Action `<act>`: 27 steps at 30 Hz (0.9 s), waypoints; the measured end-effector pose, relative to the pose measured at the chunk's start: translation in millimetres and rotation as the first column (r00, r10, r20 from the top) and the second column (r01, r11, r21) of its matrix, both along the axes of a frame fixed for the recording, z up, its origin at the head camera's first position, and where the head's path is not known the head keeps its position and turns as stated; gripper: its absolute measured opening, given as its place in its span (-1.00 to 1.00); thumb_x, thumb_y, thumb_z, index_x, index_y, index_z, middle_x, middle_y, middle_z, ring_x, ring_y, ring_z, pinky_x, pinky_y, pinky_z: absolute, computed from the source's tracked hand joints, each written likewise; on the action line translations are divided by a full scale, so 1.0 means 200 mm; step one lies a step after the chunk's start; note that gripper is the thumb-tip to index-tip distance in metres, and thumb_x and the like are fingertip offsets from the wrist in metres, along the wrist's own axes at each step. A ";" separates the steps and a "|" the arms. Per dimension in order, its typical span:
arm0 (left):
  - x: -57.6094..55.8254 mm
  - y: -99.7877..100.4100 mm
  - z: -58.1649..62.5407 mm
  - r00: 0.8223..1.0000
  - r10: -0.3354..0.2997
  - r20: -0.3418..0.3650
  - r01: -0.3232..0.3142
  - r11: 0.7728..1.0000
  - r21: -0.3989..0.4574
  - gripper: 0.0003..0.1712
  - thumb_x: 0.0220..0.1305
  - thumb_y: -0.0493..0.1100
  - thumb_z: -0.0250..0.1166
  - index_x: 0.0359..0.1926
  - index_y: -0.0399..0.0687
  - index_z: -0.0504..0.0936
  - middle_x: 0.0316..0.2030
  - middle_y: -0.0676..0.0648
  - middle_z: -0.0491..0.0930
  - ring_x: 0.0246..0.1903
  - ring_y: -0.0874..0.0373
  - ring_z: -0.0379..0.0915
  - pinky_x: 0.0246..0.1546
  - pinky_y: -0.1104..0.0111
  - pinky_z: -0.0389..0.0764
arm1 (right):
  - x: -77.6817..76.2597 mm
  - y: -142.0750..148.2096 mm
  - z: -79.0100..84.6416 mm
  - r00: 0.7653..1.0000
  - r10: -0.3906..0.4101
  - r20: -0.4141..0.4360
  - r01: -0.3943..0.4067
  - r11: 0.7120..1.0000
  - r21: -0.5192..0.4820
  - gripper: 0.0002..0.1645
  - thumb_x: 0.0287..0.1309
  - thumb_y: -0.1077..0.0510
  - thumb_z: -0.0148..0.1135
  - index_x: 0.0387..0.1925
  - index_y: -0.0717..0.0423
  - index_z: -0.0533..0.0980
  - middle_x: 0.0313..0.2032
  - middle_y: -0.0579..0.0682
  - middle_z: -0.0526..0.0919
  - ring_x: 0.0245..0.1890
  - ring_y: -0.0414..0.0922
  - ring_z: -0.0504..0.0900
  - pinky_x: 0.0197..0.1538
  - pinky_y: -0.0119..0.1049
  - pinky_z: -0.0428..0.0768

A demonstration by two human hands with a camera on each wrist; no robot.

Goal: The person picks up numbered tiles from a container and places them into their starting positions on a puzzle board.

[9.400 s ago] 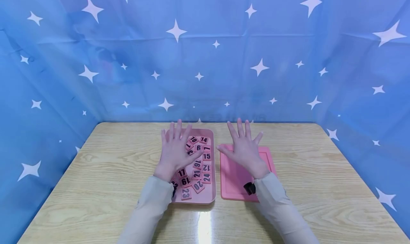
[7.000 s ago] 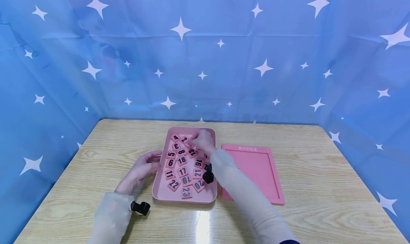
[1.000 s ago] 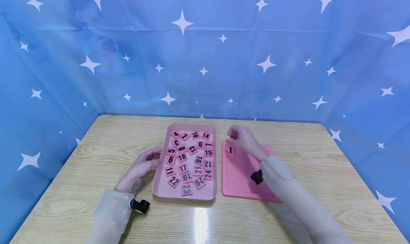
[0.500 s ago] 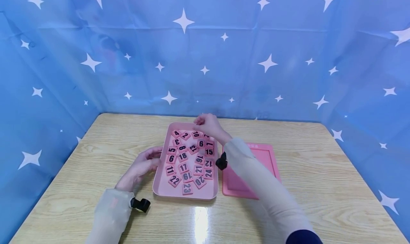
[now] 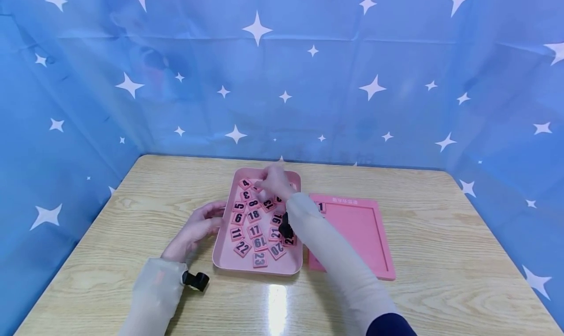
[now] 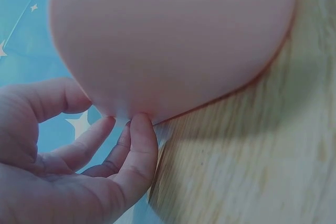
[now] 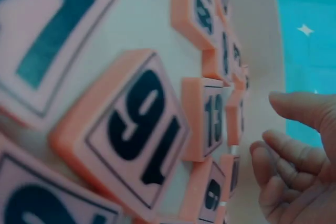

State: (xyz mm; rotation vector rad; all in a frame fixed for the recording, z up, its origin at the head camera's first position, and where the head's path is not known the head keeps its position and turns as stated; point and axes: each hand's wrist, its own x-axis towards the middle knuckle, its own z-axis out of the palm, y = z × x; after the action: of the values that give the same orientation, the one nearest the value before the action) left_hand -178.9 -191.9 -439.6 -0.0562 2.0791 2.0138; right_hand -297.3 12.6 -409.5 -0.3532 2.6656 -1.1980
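Observation:
A pale pink tray (image 5: 229, 261) holds several pink number tiles lying face up, such as tile 17 (image 5: 254, 230) and tile 13 (image 7: 212, 114). My left hand (image 5: 196, 230) touches the tray's left outer wall with fingertips and thumb, fingers softly bent. Over the far part of the tray is my right hand (image 5: 275, 181), beside the partly covered tile 2 (image 5: 256, 189). In the right wrist view, its thumb and fingers (image 7: 289, 145) stand apart with nothing between them. A pink frame board (image 5: 359, 238) lies right of the tray, with tile 1 (image 5: 321, 207) in its far left corner.
Everything stands on a light wood-grain table (image 5: 132, 257). Behind it hangs a blue curtain (image 5: 291, 125) with white stars. Black cameras are strapped to both wrists, the right camera (image 5: 286, 227) covering some tiles. My right forearm crosses the near left part of the board.
Tile 1 has gone from the tray to the board's far left corner. Since then my right hand has swung left from the board back over the tray. My left hand stays at the tray's side.

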 end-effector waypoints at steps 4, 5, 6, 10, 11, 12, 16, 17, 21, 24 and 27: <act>0.00 0.00 0.00 1.000 0.000 0.001 0.000 1.000 0.008 -0.33 0.06 -0.47 0.10 0.26 -0.45 0.23 0.14 -0.44 0.31 -0.13 0.13 0.44 -0.29 0.45 0.56 | 0.00 0.00 -0.03 0.999 -0.012 0.052 0.012 1.000 0.003 -0.62 0.09 0.21 0.29 -0.68 0.13 0.31 -0.73 -0.10 0.09 -0.70 -0.17 0.05 -0.61 -0.35 0.15; 0.00 0.00 0.00 1.000 -0.001 -0.001 0.001 1.000 0.008 -0.33 0.06 -0.47 0.10 0.27 -0.45 0.23 0.15 -0.44 0.31 -0.13 0.13 0.43 -0.29 0.46 0.56 | 0.00 0.00 -0.03 0.998 -0.013 0.055 0.013 1.000 0.009 -0.59 0.09 0.21 0.29 -0.71 0.11 0.27 -0.73 -0.10 0.07 -0.71 -0.18 0.03 -0.62 -0.35 0.15; 0.00 0.00 0.00 1.000 -0.001 0.000 0.001 1.000 0.006 -0.33 0.06 -0.47 0.10 0.27 -0.45 0.23 0.15 -0.44 0.31 -0.12 0.13 0.43 -0.29 0.46 0.56 | 0.00 0.00 -0.04 0.999 -0.012 0.050 0.011 1.000 0.023 -0.54 0.09 0.22 0.29 -0.73 0.09 0.21 -0.73 -0.10 0.02 -0.71 -0.17 0.00 -0.62 -0.35 0.13; 0.00 0.00 0.00 1.000 0.008 0.007 -0.008 1.000 0.002 -0.33 0.06 -0.46 0.12 0.27 -0.42 0.24 0.15 -0.42 0.32 -0.11 0.14 0.43 -0.30 0.46 0.55 | 0.00 -0.01 -0.05 0.998 -0.023 0.066 0.020 0.999 0.046 -0.47 0.06 0.22 0.31 -0.76 0.07 0.15 -0.76 -0.09 0.03 -0.76 -0.17 0.02 -0.67 -0.36 0.17; 0.00 0.00 0.00 1.000 0.007 0.007 -0.007 1.000 -0.001 -0.32 0.05 -0.46 0.12 0.27 -0.42 0.24 0.15 -0.42 0.32 -0.11 0.14 0.43 -0.29 0.47 0.55 | 0.00 -0.01 -0.05 0.997 -0.032 0.072 0.028 0.998 0.052 -0.47 0.06 0.22 0.31 -0.77 0.08 0.16 -0.77 -0.08 0.04 -0.77 -0.17 0.04 -0.68 -0.36 0.18; 0.00 0.00 0.00 1.000 0.008 0.009 -0.008 1.000 -0.002 -0.32 0.05 -0.46 0.12 0.27 -0.42 0.24 0.15 -0.42 0.33 -0.11 0.14 0.42 -0.30 0.47 0.54 | 0.01 -0.01 -0.05 0.996 -0.038 0.075 0.034 0.997 0.062 -0.47 0.05 0.21 0.32 -0.77 0.08 0.16 -0.77 -0.08 0.05 -0.78 -0.17 0.05 -0.69 -0.36 0.17; 0.00 0.00 0.00 1.000 0.011 0.010 -0.011 1.000 -0.011 -0.33 0.05 -0.46 0.11 0.26 -0.41 0.26 0.15 -0.42 0.34 -0.10 0.12 0.42 -0.32 0.47 0.54 | 0.01 -0.01 -0.05 0.993 -0.082 0.090 0.073 0.992 0.100 -0.50 0.03 0.18 0.35 -0.76 0.09 0.21 -0.78 -0.07 0.14 -0.79 -0.16 0.16 -0.71 -0.35 0.21; 0.00 0.00 0.00 1.000 0.009 0.011 -0.009 1.000 -0.013 -0.33 0.05 -0.46 0.11 0.27 -0.41 0.26 0.15 -0.42 0.33 -0.09 0.11 0.42 -0.33 0.47 0.53 | 0.02 -0.01 -0.05 0.992 -0.088 0.090 0.078 0.991 0.111 -0.51 0.02 0.18 0.35 -0.76 0.08 0.22 -0.77 -0.07 0.16 -0.78 -0.16 0.18 -0.71 -0.36 0.23; 0.00 0.00 0.00 1.000 0.017 0.013 -0.017 1.000 -0.022 -0.33 0.05 -0.46 0.11 0.26 -0.39 0.27 0.15 -0.41 0.34 -0.09 0.09 0.41 -0.33 0.46 0.53 | 0.01 -0.02 -0.05 0.991 -0.093 0.096 0.080 0.988 0.132 -0.56 0.00 0.23 0.33 -0.74 0.09 0.25 -0.75 -0.06 0.21 -0.76 -0.15 0.22 -0.67 -0.35 0.31; 0.00 0.00 0.00 1.000 0.020 0.010 -0.020 1.000 -0.022 -0.34 0.05 -0.46 0.11 0.26 -0.39 0.28 0.15 -0.41 0.34 -0.10 0.11 0.42 -0.35 0.47 0.52 | 0.01 -0.02 -0.05 0.992 -0.086 0.090 0.072 0.987 0.143 -0.58 -0.03 0.29 0.32 -0.74 0.08 0.26 -0.75 -0.07 0.20 -0.75 -0.16 0.21 -0.66 -0.35 0.33; 0.00 0.00 0.00 1.000 0.012 0.002 -0.012 1.000 -0.014 -0.34 0.05 -0.46 0.10 0.26 -0.42 0.27 0.14 -0.42 0.34 -0.12 0.13 0.42 -0.35 0.47 0.53 | 0.01 -0.02 -0.05 0.995 -0.063 0.072 0.052 0.988 0.145 -0.58 -0.03 0.28 0.32 -0.75 0.08 0.25 -0.76 -0.08 0.18 -0.75 -0.16 0.20 -0.66 -0.36 0.32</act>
State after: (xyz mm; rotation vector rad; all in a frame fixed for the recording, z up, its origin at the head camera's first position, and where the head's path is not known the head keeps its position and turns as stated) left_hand -179.3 -191.9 -440.3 -0.0730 2.0959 2.0055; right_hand -296.0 9.4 -419.6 -0.2053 2.6923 -1.0066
